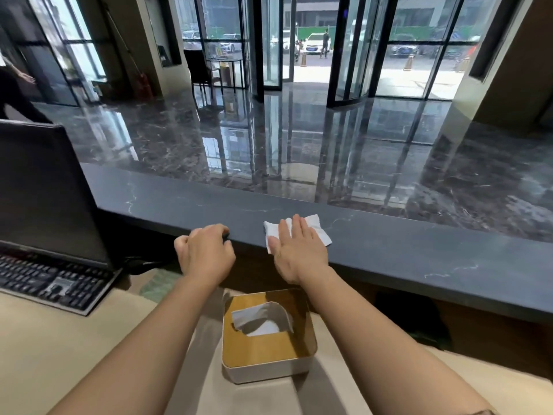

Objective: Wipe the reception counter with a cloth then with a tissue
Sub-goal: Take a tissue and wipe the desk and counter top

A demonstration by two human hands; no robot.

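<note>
On the reception counter (419,250), near its front edge, a white tissue (317,232) lies flat. Right hand (296,250) presses it, palm down, fingers straight and together. At nine o'clock, left hand (206,253), fingers curled over the counter's near edge. At six o'clock, on the lower desk: tissue box (269,351), one sheet poking up. Keyboard (51,283) and dark monitor (45,193) stand well apart at nine.

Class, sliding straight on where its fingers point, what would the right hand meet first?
Probably nothing: the right hand presses the tissue flat, and ahead only bare counter shows up to its far edge.
</note>
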